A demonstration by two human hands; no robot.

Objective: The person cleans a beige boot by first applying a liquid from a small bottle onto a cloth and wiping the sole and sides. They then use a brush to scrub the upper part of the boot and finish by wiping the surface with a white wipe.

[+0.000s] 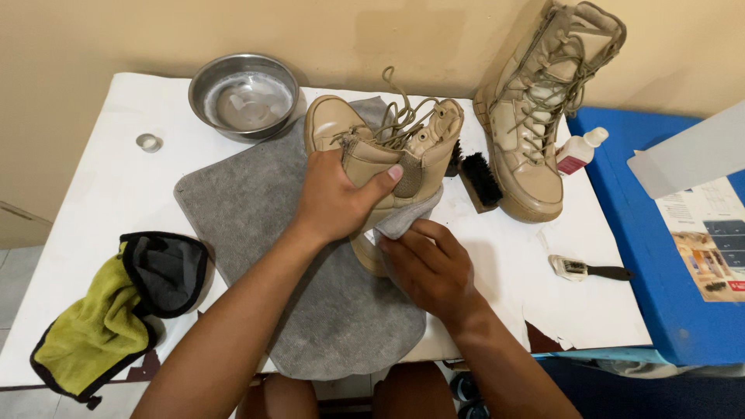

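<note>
Grey cloth [403,219], bunched under the fingertips [423,231] of the right hand [431,268], is pressed against the lower side of a tan lace-up boot [384,143]; the fingers are curled and closed on the cloth, not spread. The left hand [337,198] grasps the same boot across its side, thumb over the upper, fingers wrapped behind and out of sight, holding it tilted on its side above a grey towel mat [256,209] on the white table [116,178]. The step in hand appears to be wiping the boot's side near the sole. A second boot [535,116] stands upright to the right, with a black-bristled brush [477,180] between the two, a small bottle [580,152] and a smaller brush [590,270] beyond. A steel bowl [244,95] and a yellow-and-grey cloth [116,310] lie to the left.
</note>
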